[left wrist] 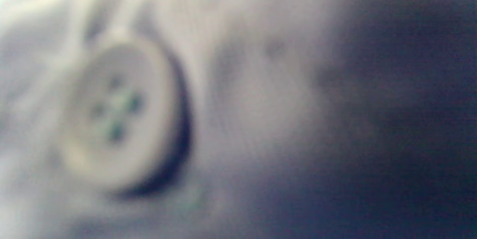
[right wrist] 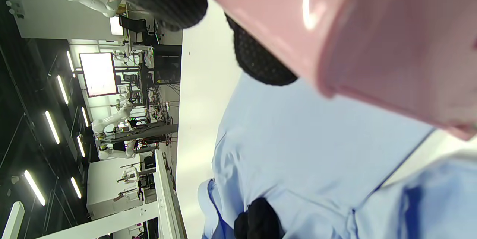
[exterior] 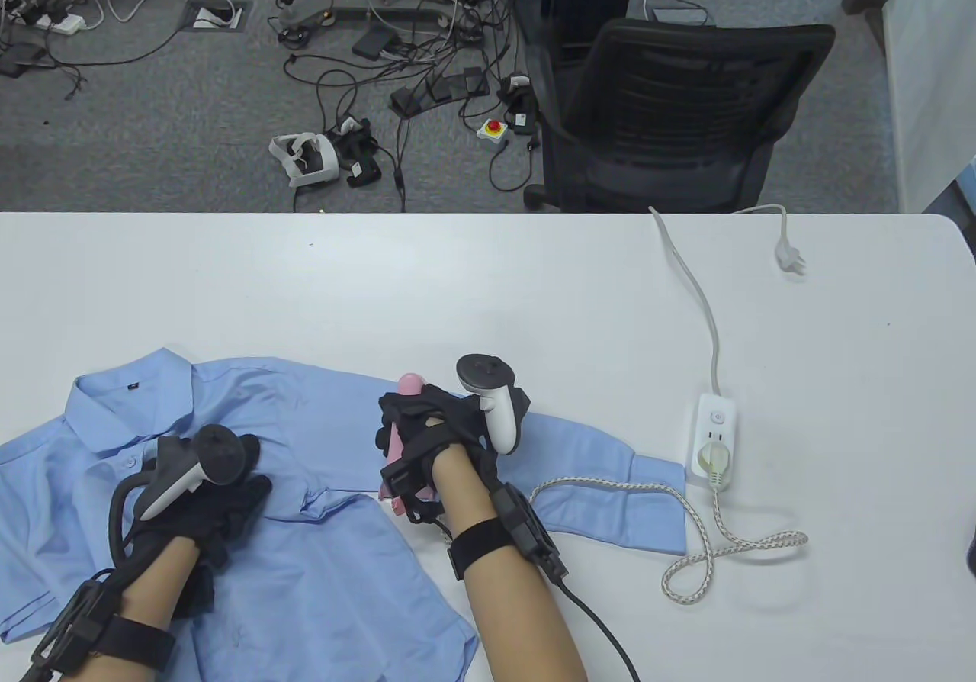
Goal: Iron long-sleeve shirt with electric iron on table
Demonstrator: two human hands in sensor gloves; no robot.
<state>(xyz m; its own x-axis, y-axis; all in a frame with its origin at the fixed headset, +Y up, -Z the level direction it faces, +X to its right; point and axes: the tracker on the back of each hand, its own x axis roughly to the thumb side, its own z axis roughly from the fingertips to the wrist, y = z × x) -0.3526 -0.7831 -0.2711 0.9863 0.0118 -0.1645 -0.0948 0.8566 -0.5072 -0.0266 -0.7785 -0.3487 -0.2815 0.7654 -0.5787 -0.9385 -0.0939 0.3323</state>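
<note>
- White table (exterior: 488, 293) at the edge of an office floor strewn with cables; the work sits at the table view's lower left.
- Shirt (exterior: 320, 560): light blue, laid flat, collar at about 10 o'clock, one long sleeve stretched out toward 3 o'clock, probably spread for the next pass.
- Iron (exterior: 396, 445): pink, resting on the shirt near the shoulder where that sleeve starts. Right hand (exterior: 427, 430) has its fingers wrapped round the handle, firm grasp.
- Left hand (exterior: 221, 506): lies on the chest fabric by the placket, at 9 o'clock from the iron, likely pinning the cloth so it doesn't drag. Fingers look flat, though the tracker hides most of them.
- Left wrist view is a blur, just a shirt button (left wrist: 119, 116) very close, so that hand is down on the cloth.
- Braided cord (exterior: 709, 552) loops over the sleeve to the power strip (exterior: 713, 438) at 3 o'clock; slack leaves the iron free to travel.
- Strip's own plug (exterior: 789, 258) lies loose on the table, so it may not be powered.
</note>
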